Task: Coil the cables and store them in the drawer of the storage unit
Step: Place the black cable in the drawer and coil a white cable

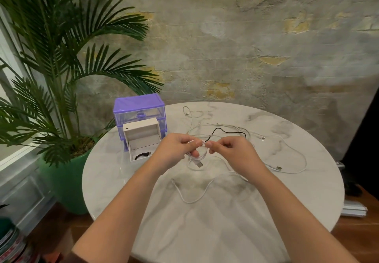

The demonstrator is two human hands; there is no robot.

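On the round white marble table [215, 232], beside the purple plastic storage unit [140, 111] with its white drawer [141, 139] pulled out, one black coil already stored, a thin white cable [196, 159] is being coiled above the tabletop, pinched by left hand [174, 152] and right hand [235, 152]. Another loop seems needed. Roughly three white cables and one black cable [227, 131] are left loose.

I see my left hand [174, 150] and right hand [231, 150] meeting above the round marble surface [225, 232], both pinching a white cable [196, 158] looped between them, its USB plug [199, 164] hanging below. Loose white cables [287, 160] and a black cable [227, 132] lie beyond. At the left, the purple storage unit [139, 106] stands with its white drawer [141, 139] pulled out, a small black cable [143, 155] inside.
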